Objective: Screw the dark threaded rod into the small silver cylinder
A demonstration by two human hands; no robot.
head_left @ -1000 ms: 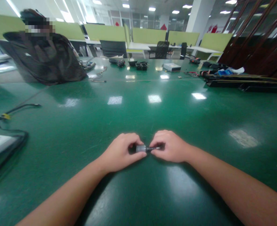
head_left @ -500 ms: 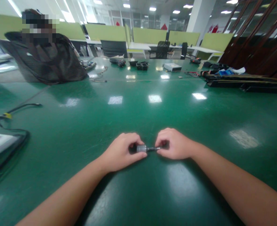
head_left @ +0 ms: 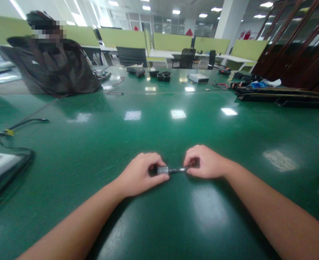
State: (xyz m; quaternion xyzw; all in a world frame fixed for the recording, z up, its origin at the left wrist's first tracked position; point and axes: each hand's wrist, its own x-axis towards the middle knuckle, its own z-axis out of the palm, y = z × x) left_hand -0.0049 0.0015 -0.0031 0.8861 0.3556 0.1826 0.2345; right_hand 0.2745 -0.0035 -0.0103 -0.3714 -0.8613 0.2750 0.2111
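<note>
Low in the middle of the head view, my left hand point(head_left: 141, 176) has its thumb and fingers closed around a small grey cylinder point(head_left: 163, 170). A thin rod point(head_left: 177, 170), dark near the cylinder and shiny farther out, sticks out of it to the right. My right hand point(head_left: 207, 162) pinches a small part at the rod's far end between thumb and fingertips; a ridged, dark bit of it shows, but its kind is too small to make out. Cylinder and rod lie level, just above or on the green tabletop point(head_left: 148, 133).
At the left, a black cable point(head_left: 26, 122) with a yellow tag lies by a pale device point(head_left: 2, 168). A dark bag point(head_left: 59, 68) stands farther back. Behind are black parts point(head_left: 163, 76), a white box point(head_left: 199, 78) and, at the right, dark long bars point(head_left: 281, 95).
My right hand has shifted slightly right and away from me, so more of the shiny rod shows between the hands. My left hand stays in place around the grey cylinder.
</note>
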